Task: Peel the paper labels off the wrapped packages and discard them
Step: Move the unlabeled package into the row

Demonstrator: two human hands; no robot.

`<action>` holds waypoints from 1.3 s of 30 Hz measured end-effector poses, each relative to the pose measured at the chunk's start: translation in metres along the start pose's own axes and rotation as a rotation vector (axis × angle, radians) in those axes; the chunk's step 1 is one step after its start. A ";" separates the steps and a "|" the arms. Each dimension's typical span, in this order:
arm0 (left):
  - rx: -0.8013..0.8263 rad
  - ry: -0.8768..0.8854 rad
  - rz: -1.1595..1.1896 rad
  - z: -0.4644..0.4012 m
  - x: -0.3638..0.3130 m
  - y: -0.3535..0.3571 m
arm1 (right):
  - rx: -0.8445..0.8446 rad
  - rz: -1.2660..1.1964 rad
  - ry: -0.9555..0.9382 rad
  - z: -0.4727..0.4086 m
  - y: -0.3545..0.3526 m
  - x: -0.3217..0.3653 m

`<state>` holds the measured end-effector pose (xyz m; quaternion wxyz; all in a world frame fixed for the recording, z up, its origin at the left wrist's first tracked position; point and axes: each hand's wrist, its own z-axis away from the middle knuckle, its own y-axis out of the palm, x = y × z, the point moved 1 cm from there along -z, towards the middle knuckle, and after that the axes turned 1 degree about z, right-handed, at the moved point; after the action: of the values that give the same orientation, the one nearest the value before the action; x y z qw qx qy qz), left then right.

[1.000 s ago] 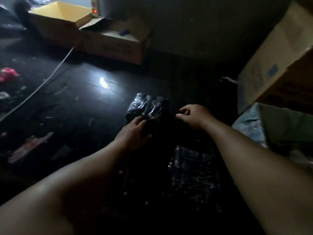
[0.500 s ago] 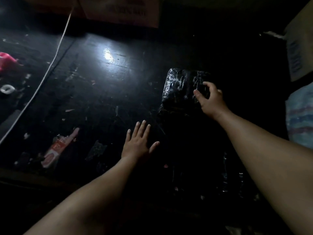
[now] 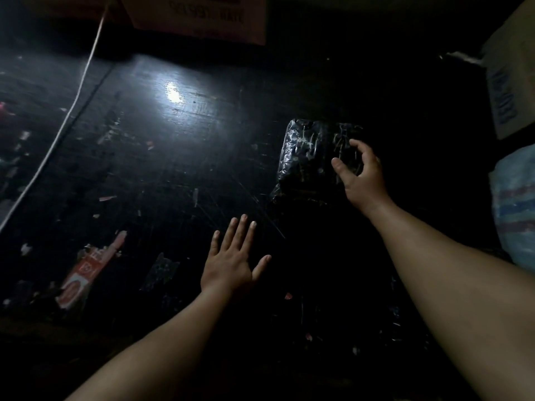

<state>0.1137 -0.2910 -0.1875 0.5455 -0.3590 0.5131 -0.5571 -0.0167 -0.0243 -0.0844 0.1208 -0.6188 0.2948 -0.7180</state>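
A black plastic-wrapped package (image 3: 307, 157) lies flat on the dark floor right of the middle. No paper label shows on it in this dim light. My right hand (image 3: 362, 175) sits on the package's right part, with the thumb and curled fingers clawed onto the wrap. My left hand (image 3: 231, 261) presses flat on the floor to the near left of the package, fingers spread and straight, holding nothing. Faint glints of more black wrap (image 3: 395, 322) show below my right forearm.
Cardboard boxes stand at the top (image 3: 202, 18) and at the right edge (image 3: 509, 82). A blue woven sack (image 3: 515, 209) lies at the right. A white cable (image 3: 66, 123) crosses the left floor. A red-and-white wrapper (image 3: 78, 279) and small scraps litter the floor.
A second ago my left hand touched the package; it now lies flat on the floor. My right hand moved onto the package. The view tilted downward. Little moved in the last half second.
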 end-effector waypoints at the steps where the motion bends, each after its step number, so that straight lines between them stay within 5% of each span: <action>1: -0.011 0.001 0.012 0.000 0.000 -0.001 | -0.014 0.002 -0.009 0.000 0.000 0.002; 10: 0.033 -0.004 0.055 0.002 -0.001 -0.005 | -0.177 -0.081 -0.015 0.030 -0.010 0.017; 22: 0.013 -0.003 -0.002 0.051 -0.002 0.010 | -0.194 -0.177 -0.117 0.172 -0.028 -0.025; 39: -0.064 0.016 0.002 0.049 0.001 0.019 | 0.084 0.085 0.081 0.249 0.001 -0.077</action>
<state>0.1654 -0.2987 -0.1954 0.5301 -0.3715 0.5352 -0.5427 0.2382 -0.0519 -0.1332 0.1652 -0.5706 0.2950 -0.7484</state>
